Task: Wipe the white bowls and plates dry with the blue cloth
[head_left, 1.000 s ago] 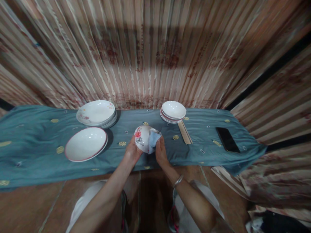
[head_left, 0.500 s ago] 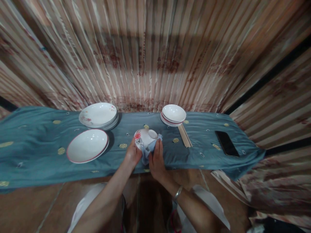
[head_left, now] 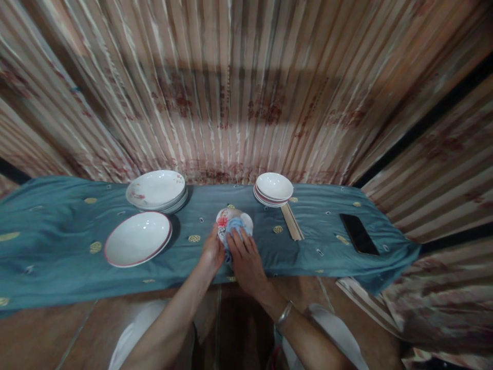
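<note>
A white bowl (head_left: 246, 222) with a red and grey flower print is held bottom-up over the front middle of the table. My left hand (head_left: 213, 250) grips its left rim, fingers partly hidden beneath. Pressed against the bowl's outer side is a light blue cloth (head_left: 235, 224), under the fingers of my right hand (head_left: 245, 257). A silver bracelet (head_left: 284, 312) circles my right wrist.
On the blue-green tablecloth (head_left: 208, 200) stand a stack of floral plates (head_left: 157, 189), red-rimmed dishes (head_left: 136, 239) and a stack of small bowls (head_left: 274, 186). Wooden chopsticks (head_left: 291, 222) and a black phone (head_left: 358, 234) lie to the right. A striped curtain (head_left: 239, 92) hangs behind.
My right hand has moved with the cloth from the bowl's right edge up onto its outer side. The bowl has turned a little. My left hand keeps its hold.
</note>
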Available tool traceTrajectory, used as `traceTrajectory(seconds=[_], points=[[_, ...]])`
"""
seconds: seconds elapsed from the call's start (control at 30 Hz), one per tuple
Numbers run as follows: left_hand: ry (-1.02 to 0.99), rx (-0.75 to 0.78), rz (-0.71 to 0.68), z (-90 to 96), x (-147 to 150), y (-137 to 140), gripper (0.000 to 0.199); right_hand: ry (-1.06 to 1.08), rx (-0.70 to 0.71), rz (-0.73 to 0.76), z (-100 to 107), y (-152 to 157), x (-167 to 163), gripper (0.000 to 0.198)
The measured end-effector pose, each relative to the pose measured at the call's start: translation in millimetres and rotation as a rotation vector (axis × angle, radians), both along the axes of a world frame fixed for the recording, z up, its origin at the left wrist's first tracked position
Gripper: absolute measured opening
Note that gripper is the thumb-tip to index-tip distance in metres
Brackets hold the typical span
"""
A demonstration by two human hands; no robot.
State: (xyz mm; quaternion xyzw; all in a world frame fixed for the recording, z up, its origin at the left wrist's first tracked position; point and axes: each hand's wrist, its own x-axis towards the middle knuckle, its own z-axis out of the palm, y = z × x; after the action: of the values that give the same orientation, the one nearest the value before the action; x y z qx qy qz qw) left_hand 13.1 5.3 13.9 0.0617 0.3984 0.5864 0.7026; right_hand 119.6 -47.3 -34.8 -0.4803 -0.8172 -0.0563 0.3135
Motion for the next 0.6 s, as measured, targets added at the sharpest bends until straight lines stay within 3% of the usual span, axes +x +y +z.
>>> traceTrajectory(seconds=[0.3,0.6], points=[[0.151,0.014,0.018,6.3,4,-7,0.017,0.050,-0.045,-0.048,34,23,5,0.053],[0.129,0.065,-0.034,2.7,2,-6,0.022,0.254,-0.089,-0.068,44,44,16,0.046]])
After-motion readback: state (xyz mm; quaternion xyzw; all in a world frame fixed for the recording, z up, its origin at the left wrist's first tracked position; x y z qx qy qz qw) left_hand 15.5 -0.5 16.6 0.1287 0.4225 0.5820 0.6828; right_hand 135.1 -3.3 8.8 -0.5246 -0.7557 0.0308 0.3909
